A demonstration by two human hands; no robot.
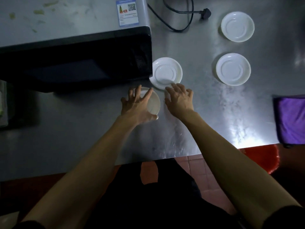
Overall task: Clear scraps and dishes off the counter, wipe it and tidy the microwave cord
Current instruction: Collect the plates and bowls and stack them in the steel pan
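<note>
Centrally, left hand grips a small white dish with spread, curled fingers, just in front of the microwave. Right hand holds nothing, fingers loosely extended, fingertips at the near rim of a saucer beside the microwave's corner. Two more saucers sit apart on the steel worktop; cord lies behind; purple cloth at right edge.

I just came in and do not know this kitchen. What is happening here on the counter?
A person is collecting dishes from a steel counter. The left hand grips a small white dish; the right hand reaches with spread fingers to the saucer beside the microwave. Two more saucers, a purple cloth and the loose cord remain.
</note>
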